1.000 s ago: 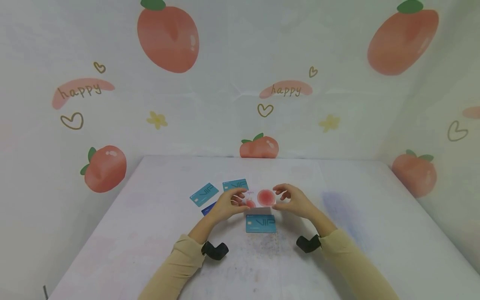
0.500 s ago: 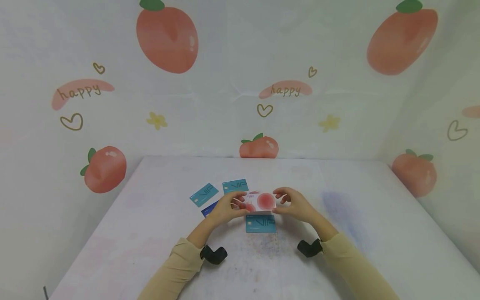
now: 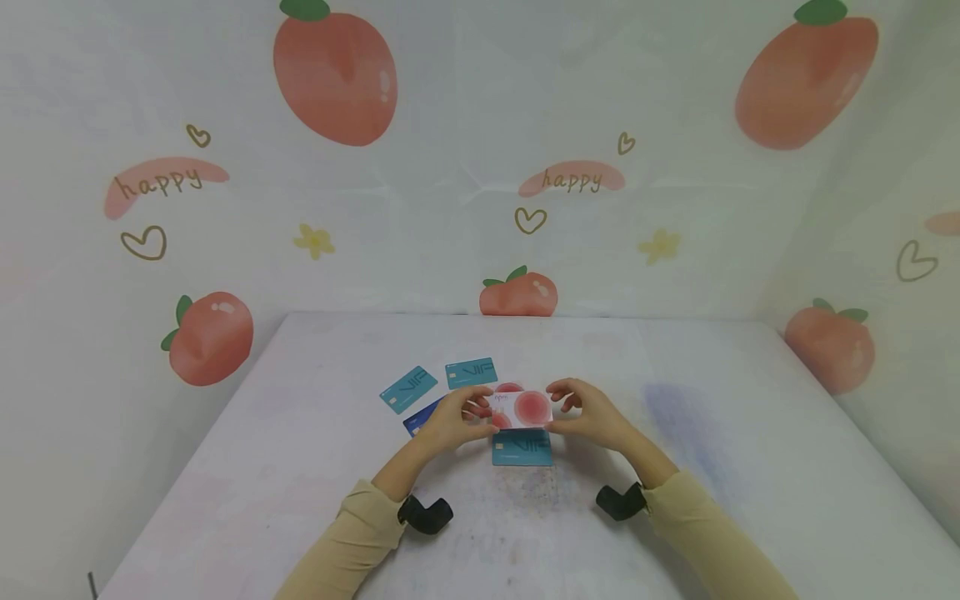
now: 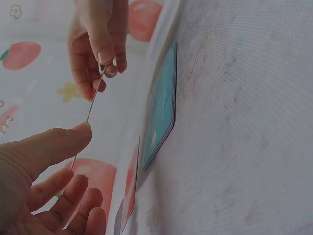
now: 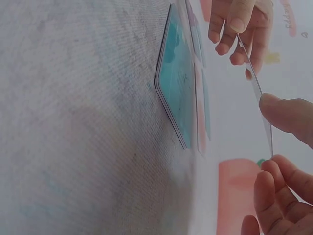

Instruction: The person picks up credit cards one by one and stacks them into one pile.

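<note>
A white card with pink-red circles [image 3: 525, 409] is held level by its two short ends above the table. My left hand [image 3: 454, 418] pinches its left end between thumb and fingertips; my right hand [image 3: 591, 414] does the same at the right end. In the left wrist view the held card [image 4: 91, 111] appears edge-on, raised off the table. Just below it lies a teal VIP card [image 3: 521, 452], its top edge overlapped by the held card in the head view. The right wrist view shows this teal card [image 5: 178, 78] as a thin stack with layered edges.
Beyond the held card, another pink-patterned card [image 3: 509, 387] lies partly hidden. Two teal VIP cards [image 3: 408, 389] and a blue card [image 3: 420, 416] lie to the left, the blue one partly behind my left hand. A fruit-print cloth [image 3: 450, 208] hangs behind the table.
Both hands have brought the white card slightly toward me, so it now overlaps the near teal card's top edge. The pink-patterned card behind has come into sight.
</note>
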Demonstrator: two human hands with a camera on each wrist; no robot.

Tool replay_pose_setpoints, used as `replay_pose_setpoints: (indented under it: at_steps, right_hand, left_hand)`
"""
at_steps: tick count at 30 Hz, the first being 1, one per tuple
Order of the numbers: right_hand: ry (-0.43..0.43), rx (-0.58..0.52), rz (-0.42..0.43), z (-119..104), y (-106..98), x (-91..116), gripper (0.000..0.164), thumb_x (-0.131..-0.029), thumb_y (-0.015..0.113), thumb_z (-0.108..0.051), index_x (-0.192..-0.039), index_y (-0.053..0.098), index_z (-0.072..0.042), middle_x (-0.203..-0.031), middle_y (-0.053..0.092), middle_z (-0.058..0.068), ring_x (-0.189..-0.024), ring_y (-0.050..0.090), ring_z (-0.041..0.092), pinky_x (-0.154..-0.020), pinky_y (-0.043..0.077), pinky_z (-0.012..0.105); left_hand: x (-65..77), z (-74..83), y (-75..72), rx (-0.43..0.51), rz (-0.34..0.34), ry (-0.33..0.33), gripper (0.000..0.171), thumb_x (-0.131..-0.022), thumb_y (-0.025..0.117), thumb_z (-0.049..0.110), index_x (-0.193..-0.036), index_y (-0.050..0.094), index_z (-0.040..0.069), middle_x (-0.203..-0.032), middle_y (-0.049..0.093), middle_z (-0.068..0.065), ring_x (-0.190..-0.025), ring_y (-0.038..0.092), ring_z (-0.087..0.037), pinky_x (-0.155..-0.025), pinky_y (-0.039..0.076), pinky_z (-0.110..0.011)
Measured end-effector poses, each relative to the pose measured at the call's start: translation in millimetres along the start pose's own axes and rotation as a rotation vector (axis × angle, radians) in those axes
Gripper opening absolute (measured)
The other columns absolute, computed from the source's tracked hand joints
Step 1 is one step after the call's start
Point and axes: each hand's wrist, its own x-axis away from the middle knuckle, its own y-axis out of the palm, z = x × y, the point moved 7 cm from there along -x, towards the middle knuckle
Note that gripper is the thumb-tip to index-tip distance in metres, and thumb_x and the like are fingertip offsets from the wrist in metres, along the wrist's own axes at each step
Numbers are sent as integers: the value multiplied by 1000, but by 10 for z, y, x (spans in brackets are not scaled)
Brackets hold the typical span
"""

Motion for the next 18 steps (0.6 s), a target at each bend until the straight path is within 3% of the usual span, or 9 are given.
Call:
replay_pose_setpoints:
  at_steps: [8, 18]
  right_hand:
    - [-6, -10, -17, -4, 20, 38, 50, -75, 77, -19, -115, 55, 0, -106, 60, 15, -85, 56, 20, -72, 49, 27]
    - [14, -7, -30, 31, 60, 68, 49, -74, 78, -19, -114, 54, -1, -105, 60, 13, -85, 56, 18, -73, 49, 24]
  left_hand:
    - [33, 8, 22, -41, -4, 37, 53, -78, 75, 20, -124, 54, 5, -103, 63, -8, -96, 57, -21, -84, 51, -33]
    - [74, 2, 41, -42, -6, -1, 53, -77, 76, 19, -124, 55, 7, -107, 63, -10, -100, 56, -22, -88, 52, -39]
